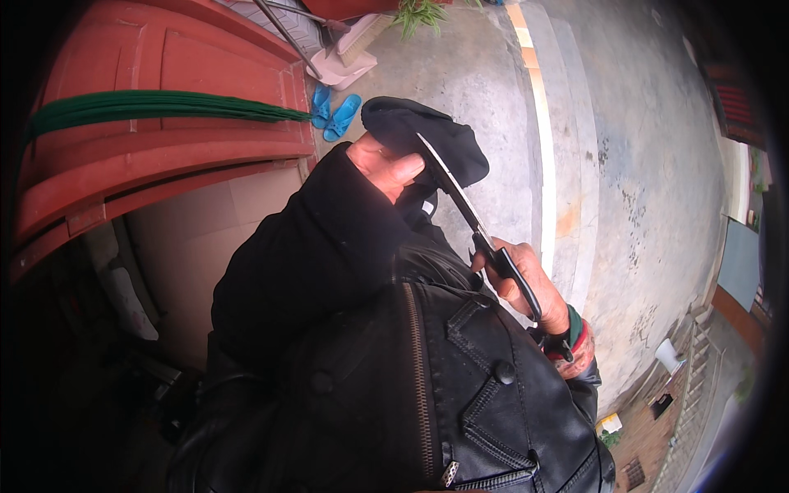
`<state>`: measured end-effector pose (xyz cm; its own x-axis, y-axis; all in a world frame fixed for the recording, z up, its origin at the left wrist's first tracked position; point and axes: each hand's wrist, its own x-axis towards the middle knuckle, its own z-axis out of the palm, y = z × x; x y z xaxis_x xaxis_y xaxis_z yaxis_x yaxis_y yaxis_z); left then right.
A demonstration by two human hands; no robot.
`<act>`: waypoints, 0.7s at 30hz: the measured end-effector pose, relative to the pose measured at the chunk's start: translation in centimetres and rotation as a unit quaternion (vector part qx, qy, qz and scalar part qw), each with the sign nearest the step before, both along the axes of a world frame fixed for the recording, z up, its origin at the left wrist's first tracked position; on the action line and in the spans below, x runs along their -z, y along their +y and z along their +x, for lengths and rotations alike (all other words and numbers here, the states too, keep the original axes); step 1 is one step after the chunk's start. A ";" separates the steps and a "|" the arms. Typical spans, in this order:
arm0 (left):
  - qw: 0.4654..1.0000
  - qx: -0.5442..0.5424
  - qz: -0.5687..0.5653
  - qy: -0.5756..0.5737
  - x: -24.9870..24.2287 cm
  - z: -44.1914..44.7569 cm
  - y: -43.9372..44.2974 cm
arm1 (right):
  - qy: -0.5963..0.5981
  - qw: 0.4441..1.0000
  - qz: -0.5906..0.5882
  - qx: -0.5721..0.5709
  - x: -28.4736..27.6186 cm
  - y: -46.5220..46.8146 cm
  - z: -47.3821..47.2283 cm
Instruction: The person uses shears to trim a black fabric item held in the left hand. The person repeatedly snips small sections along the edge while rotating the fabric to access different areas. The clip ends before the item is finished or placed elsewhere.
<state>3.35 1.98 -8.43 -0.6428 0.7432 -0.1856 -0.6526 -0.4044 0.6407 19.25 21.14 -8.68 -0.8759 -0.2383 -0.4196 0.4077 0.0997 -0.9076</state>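
Note:
My left hand grips a folded black cloth piece, with the thumb on its near side. In my right hand is a pair of scissors with black handles and long metal blades, seen nearly edge-on. The blades slant up and left across the cloth, and their tip lies close to my left thumb. Whether the cloth sits between the blades, I cannot tell. Below both hands is the black leather jacket I wear, with a metal zip.
Red panelled doors stand at left, with a green strand curtain before them. Blue slippers, a pink dustpan and a broom are on the concrete floor. A potted plant's leaves show above.

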 end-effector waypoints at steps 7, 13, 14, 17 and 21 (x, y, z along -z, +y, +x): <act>1.000 0.002 -0.002 0.005 0.1 0.0 -0.1 | 0.002 0.998 -0.052 0.031 0.0 -0.9 0.0; 1.000 0.002 -0.001 -0.010 -0.1 -0.2 -0.1 | 0.019 0.997 -0.062 0.033 0.3 -1.0 0.0; 1.000 -0.002 -0.004 -0.019 -0.1 -0.1 -0.1 | 0.018 0.997 -0.062 0.035 0.5 -1.0 0.1; 0.998 -0.004 -0.057 0.011 0.2 -0.2 -0.3 | 0.052 0.997 -0.037 0.045 1.1 -1.0 0.2; 0.993 0.034 -0.042 -0.101 1.1 -1.6 -0.9 | 0.041 0.998 0.002 0.039 1.6 -0.6 0.3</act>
<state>1.79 1.05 -9.58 -0.5356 0.7600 -0.3681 -0.7949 -0.3066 0.5236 19.50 20.57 -10.33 -0.9232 -0.1657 -0.3468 0.3390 0.0742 -0.9379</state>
